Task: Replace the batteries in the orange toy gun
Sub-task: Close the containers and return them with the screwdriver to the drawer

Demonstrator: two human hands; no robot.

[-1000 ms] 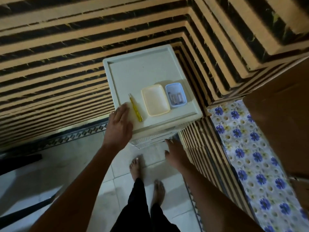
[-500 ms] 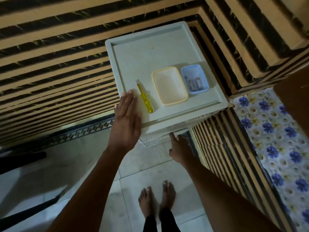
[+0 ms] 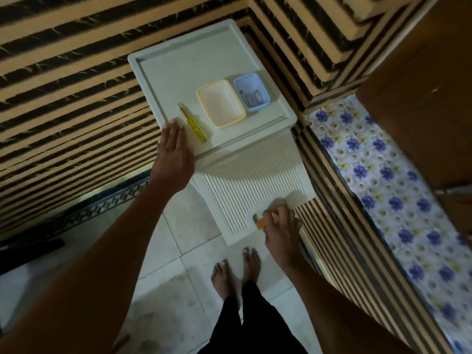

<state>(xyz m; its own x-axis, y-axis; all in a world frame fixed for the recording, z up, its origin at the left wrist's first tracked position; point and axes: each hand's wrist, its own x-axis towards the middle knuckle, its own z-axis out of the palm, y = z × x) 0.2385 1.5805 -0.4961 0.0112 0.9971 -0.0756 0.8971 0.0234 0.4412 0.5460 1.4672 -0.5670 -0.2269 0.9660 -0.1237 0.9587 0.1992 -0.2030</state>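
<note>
Under right hand [image 3: 281, 227], orange object [image 3: 261, 223] mostly hidden.

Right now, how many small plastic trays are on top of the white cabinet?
2. The cream tray sits near the middle of the cabinet top, right of the yellow screwdriver. The blue tray stands beside it, farther right, holding batteries.

The cabinet [image 3: 178, 70] is white; on its top lie a yellow screwdriver [image 3: 192, 123], a pale yellow tray [image 3: 221, 103] and a light blue tray [image 3: 251, 91]. Behind the cabinet, the wall [image 3: 63, 72] carries black-and-tan stripes. Right of the cabinet, the cloth [image 3: 383, 187] shows blue flowers on white.
</note>
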